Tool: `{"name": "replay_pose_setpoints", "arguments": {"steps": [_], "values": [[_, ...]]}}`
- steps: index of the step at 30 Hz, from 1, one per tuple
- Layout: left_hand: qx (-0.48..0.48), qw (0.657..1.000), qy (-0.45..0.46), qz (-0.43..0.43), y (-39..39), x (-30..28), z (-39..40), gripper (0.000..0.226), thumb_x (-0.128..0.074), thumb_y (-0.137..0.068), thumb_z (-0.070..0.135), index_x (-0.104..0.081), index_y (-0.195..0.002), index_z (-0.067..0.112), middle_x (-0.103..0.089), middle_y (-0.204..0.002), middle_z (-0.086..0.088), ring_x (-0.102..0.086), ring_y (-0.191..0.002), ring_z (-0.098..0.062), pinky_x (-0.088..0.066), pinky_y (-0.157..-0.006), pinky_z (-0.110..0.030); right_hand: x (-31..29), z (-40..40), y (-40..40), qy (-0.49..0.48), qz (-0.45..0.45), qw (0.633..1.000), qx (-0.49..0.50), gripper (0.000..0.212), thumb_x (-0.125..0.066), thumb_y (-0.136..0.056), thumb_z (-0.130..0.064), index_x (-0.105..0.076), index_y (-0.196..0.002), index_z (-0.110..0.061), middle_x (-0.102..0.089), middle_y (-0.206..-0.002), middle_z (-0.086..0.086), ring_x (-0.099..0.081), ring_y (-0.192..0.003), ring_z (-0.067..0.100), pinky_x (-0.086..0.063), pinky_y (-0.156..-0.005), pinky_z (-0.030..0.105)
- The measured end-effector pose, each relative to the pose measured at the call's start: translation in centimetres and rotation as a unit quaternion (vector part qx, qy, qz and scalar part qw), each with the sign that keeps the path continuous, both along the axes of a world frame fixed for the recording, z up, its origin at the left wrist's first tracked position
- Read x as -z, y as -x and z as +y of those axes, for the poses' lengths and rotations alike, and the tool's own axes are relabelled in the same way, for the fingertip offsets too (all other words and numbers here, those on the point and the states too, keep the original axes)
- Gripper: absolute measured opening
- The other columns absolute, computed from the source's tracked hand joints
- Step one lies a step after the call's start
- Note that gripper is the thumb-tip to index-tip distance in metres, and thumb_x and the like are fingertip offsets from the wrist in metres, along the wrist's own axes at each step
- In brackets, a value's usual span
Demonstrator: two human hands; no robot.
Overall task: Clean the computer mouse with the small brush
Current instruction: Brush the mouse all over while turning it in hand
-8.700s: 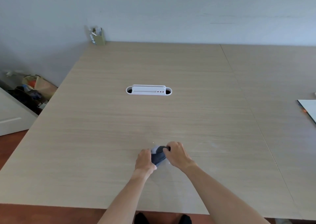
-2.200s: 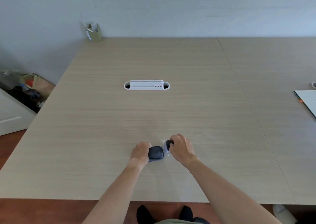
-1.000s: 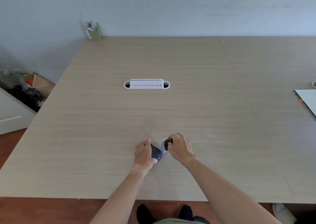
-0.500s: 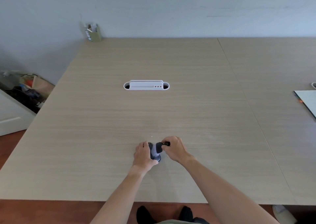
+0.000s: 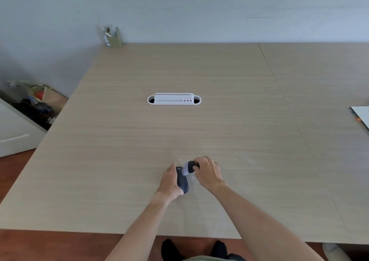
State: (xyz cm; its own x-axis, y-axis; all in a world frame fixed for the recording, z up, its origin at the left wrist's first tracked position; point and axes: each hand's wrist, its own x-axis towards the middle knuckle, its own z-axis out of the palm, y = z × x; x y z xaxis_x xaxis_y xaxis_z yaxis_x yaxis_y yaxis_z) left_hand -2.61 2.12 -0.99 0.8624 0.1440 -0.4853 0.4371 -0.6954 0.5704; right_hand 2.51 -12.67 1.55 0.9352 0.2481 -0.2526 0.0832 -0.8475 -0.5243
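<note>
A dark computer mouse (image 5: 182, 180) is tipped on its side on the wooden table (image 5: 199, 125), near the front edge. My left hand (image 5: 170, 181) grips it from the left and covers part of it. My right hand (image 5: 207, 172) holds a small brush (image 5: 189, 167) with a black handle and pale bristles. The bristles touch the far end of the mouse.
A white cable-port insert (image 5: 174, 99) sits in the table's middle. A small green pen holder (image 5: 114, 37) stands at the far left corner by the wall. A white sheet (image 5: 361, 115) lies at the right edge. Clutter and a white cabinet sit on the floor to the left.
My left hand has tipped the mouse from flat onto its side. The brush has moved from beside the mouse onto its far end.
</note>
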Motion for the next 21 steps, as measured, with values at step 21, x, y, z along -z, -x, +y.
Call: {"name": "replay_pose_setpoints", "arguments": {"steps": [21], "values": [[-0.057, 0.998, -0.02, 0.014, -0.2, 0.0, -1.5, 0.104, -0.083, -0.057, 0.01, -0.024, -0.142, 0.013, -0.048, -0.128, -0.003, -0.049, -0.119, -0.027, -0.048, -0.093, -0.035, -0.3, 0.4, -0.5, -0.03, 0.04, 0.999, 0.001, 0.018, -0.052, -0.086, -0.012, -0.059, -0.07, -0.006, -0.058, -0.071, 0.005, -0.053, -0.064, 0.025, -0.04, -0.06, 0.034]]}}
